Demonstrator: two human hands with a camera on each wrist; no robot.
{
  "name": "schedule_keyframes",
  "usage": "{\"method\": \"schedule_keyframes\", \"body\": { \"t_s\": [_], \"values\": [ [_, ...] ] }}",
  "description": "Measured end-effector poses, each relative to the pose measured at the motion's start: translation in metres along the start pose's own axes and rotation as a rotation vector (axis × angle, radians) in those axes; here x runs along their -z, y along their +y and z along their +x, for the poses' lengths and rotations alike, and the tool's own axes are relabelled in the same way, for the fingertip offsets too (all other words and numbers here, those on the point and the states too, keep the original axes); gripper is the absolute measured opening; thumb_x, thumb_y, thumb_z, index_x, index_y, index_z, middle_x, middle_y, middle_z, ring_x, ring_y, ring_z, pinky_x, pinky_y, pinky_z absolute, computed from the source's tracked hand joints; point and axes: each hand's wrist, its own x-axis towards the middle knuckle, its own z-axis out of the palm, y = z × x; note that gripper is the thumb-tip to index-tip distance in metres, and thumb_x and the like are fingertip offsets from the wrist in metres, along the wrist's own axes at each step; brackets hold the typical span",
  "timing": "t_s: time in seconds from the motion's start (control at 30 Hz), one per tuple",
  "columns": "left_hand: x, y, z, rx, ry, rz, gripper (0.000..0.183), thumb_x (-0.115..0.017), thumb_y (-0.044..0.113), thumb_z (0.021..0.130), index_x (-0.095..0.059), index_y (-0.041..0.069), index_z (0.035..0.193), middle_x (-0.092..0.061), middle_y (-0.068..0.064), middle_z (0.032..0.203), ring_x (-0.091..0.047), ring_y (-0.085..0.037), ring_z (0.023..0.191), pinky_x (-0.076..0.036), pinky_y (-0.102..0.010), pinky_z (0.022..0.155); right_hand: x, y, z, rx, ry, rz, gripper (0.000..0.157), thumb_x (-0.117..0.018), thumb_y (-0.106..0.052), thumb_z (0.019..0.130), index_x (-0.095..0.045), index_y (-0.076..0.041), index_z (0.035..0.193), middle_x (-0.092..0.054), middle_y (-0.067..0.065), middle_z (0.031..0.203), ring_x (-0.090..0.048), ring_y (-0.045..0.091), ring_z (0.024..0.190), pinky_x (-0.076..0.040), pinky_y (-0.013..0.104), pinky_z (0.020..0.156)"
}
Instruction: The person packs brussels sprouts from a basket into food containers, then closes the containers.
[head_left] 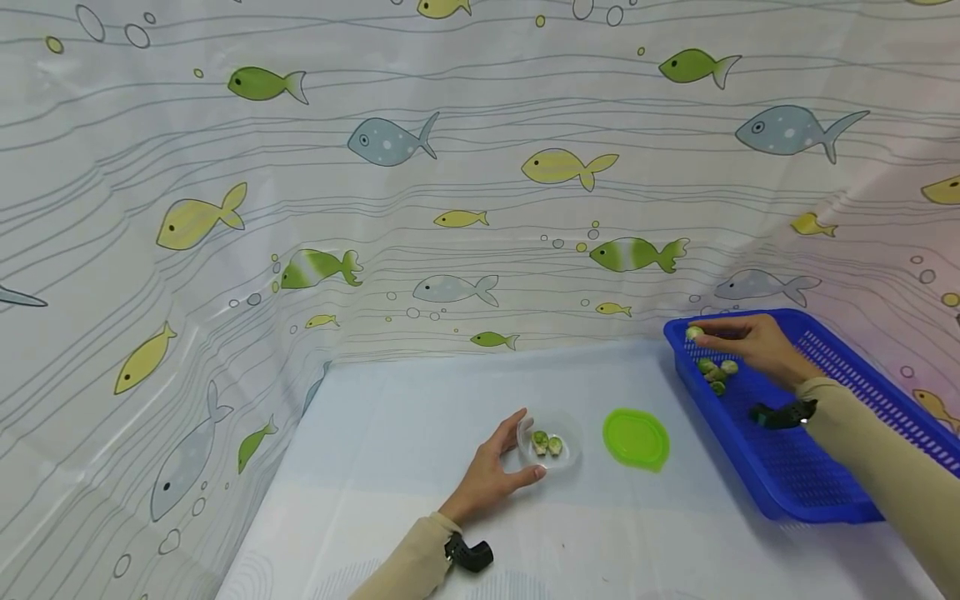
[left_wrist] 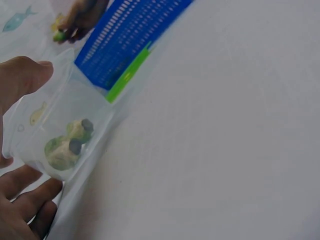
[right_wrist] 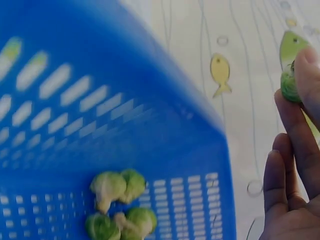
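Note:
My left hand [head_left: 487, 477] holds a clear round plastic container [head_left: 572, 443] on the white table, thumb at its near side and fingers round the far left. Two Brussels sprouts [left_wrist: 64, 152] lie in the bottom of it, seen through the wall in the left wrist view. Over the far left corner of a blue basket [head_left: 722, 437], my right hand [head_left: 767, 348] pinches a single Brussels sprout [right_wrist: 290, 86] between thumb and fingers. Below that hand, several more Brussels sprouts [right_wrist: 120, 210] sit together in the basket's corner.
A bright green lid [head_left: 636, 439] lies flat between container and basket. Behind the table [head_left: 420, 400] hangs a white sheet [head_left: 480, 192] printed with fish, which also runs along both sides. A dark device [head_left: 468, 553] is strapped on each wrist.

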Motion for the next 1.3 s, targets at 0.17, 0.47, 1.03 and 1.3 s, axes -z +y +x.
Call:
{"method": "schedule_keyframes", "body": {
  "t_s": [0.17, 0.47, 1.03, 1.3],
  "values": [
    [0.001, 0.001, 0.000, -0.006, -0.001, 0.000, 0.093, -0.085, 0.030, 0.091, -0.033, 0.013, 0.166, -0.050, -0.004, 0.164, -0.052, -0.022, 0.149, -0.045, -0.039, 0.122, -0.011, -0.014, 0.002, 0.009, -0.031, 0.041, 0.052, -0.076, -0.035, 0.101, -0.068, -0.002, 0.140, -0.077, -0.015, 0.119, -0.068, -0.008, 0.102, -0.056, 0.014, 0.085],
    [0.002, 0.002, 0.000, -0.013, -0.004, -0.002, 0.093, -0.085, 0.030, 0.092, -0.033, 0.014, 0.166, -0.050, -0.007, 0.164, -0.052, -0.023, 0.149, -0.045, -0.039, 0.122, -0.040, -0.032, 0.004, 0.072, -0.079, 0.121, 0.045, -0.078, -0.024, 0.099, -0.071, 0.003, 0.134, -0.079, -0.013, 0.112, -0.073, 0.000, 0.099, -0.060, 0.019, 0.086],
    [0.002, 0.001, -0.001, -0.012, -0.010, -0.003, 0.092, -0.084, 0.032, 0.093, -0.032, 0.015, 0.167, -0.049, -0.005, 0.165, -0.052, -0.023, 0.149, -0.045, -0.040, 0.122, -0.106, -0.057, 0.000, 0.159, -0.252, 0.222, 0.035, -0.084, -0.019, 0.093, -0.079, -0.004, 0.124, -0.080, 0.006, 0.118, -0.075, 0.015, 0.104, -0.061, 0.028, 0.089],
    [0.002, 0.001, 0.000, 0.002, -0.012, 0.002, 0.093, -0.084, 0.034, 0.093, -0.032, 0.016, 0.167, -0.049, -0.001, 0.165, -0.053, -0.022, 0.148, -0.045, -0.042, 0.122, -0.133, -0.067, -0.005, 0.131, -0.304, 0.235, 0.032, -0.086, -0.023, 0.091, -0.082, -0.011, 0.121, -0.079, 0.007, 0.118, -0.070, 0.021, 0.111, -0.058, 0.030, 0.095]
  ]
}}
